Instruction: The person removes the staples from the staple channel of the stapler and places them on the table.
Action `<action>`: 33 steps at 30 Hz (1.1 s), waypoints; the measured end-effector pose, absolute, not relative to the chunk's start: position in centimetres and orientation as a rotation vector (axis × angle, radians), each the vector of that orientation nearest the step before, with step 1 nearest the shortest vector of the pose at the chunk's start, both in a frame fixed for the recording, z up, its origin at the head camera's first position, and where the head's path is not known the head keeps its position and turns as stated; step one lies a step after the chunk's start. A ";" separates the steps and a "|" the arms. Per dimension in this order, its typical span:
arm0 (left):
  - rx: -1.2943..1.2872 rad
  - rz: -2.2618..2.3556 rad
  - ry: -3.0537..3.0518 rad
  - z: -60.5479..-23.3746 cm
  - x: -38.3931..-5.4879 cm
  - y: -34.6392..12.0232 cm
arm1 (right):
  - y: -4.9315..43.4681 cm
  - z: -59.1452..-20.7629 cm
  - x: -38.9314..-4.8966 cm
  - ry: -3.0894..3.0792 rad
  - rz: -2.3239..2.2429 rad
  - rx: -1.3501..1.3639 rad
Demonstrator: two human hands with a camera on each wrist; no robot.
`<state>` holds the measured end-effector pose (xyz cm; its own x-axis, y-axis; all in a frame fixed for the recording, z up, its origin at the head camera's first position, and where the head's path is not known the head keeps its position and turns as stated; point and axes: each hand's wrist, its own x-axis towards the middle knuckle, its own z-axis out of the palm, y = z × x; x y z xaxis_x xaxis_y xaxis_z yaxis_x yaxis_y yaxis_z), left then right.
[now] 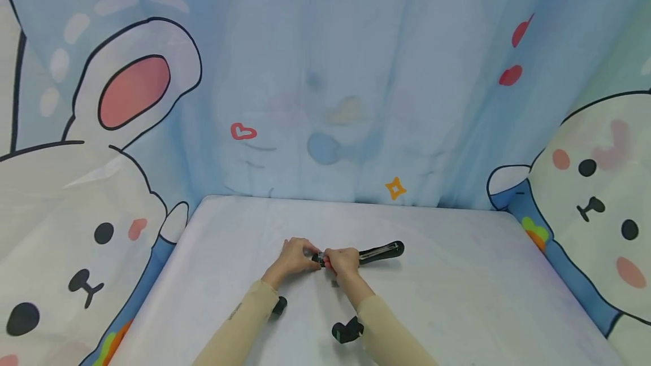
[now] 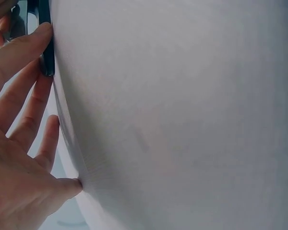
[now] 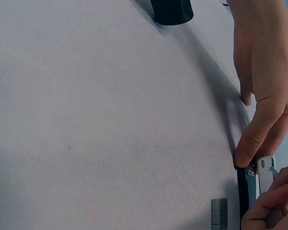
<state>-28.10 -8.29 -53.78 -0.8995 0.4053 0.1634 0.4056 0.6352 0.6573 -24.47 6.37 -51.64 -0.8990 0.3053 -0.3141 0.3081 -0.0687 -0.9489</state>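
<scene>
A black stapler (image 1: pixel 382 252) with a long metal channel lies across the white table. At its left end, my left hand (image 1: pixel 295 256) pinches it, thumb (image 2: pixel 38 38) along the dark edge and the other fingers spread behind. My right hand (image 1: pixel 344 261) grips the stapler just beside, with curled fingers (image 3: pixel 273 201) close to a slotted metal plate (image 3: pixel 265 171). A small silver tip shows at those fingers; what it belongs to is hidden. On the table in front of the stapler lies a short strip of staples (image 3: pixel 219 213).
The white tabletop (image 1: pixel 458 275) stretches around the hands. Black wrist-worn devices (image 1: pixel 348 330) sit under both forearms. A blue curtain (image 1: pixel 356 72) with cartoon animals hangs behind and at both sides of the table.
</scene>
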 end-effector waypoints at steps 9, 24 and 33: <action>-0.704 -1.142 -2.842 -53.5 -28.2 -8.1 | 7.3 -51.2 -24.3 2.088 -2.213 0.730; -0.689 -1.115 -2.868 -53.7 -28.1 -7.9 | 13.5 -50.4 -22.0 2.132 -2.001 0.605; -0.686 -1.122 -2.880 -53.8 -28.2 -8.0 | 17.2 -51.5 -20.6 2.209 -1.925 0.652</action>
<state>-28.16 -7.97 -53.77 -0.9058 0.4028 0.1313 0.3854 0.6550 0.6500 -20.55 17.19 -51.51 -0.8963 0.2290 -0.3798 0.4075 0.0874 -0.9090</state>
